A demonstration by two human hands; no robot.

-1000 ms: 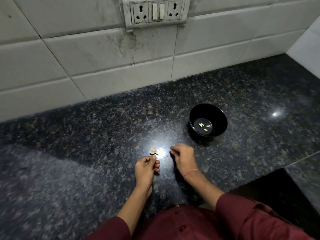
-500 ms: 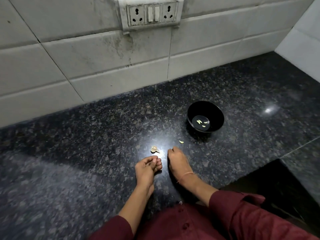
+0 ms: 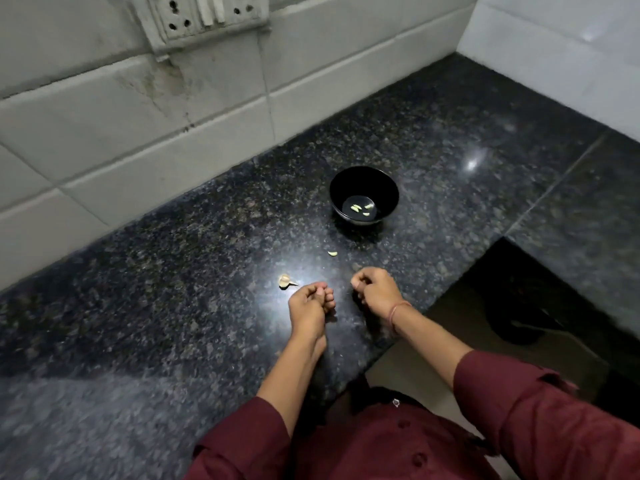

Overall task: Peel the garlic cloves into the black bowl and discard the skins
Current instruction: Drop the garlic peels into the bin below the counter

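Maroon sleeves [image 3: 519, 410]: nearest item, well short of the black bowl [image 3: 346, 183]

Left hand [image 3: 309, 308]: over the granite counter [image 3: 156, 289], nearer than the bowl and to its left; fingers curled inward; whether they hold anything cannot be told

Right hand [image 3: 375, 289]: straight in front of the bowl on its near side, apart from the left hand; fingers curled, contents hidden; red thread [image 3: 394, 313] at wrist

Garlic skin [image 3: 284, 281]: on counter, nearer than the bowl, further left than both hands

Pale garlic piece [image 3: 332, 253]: on counter between hands and bowl

Bowl: upright; three peeled cloves [image 3: 355, 207] on its floor

Tiled wall [image 3: 138, 116]: beyond the bowl

Socket plate [image 3: 204, 19]: on wall, beyond the bowl, to its left
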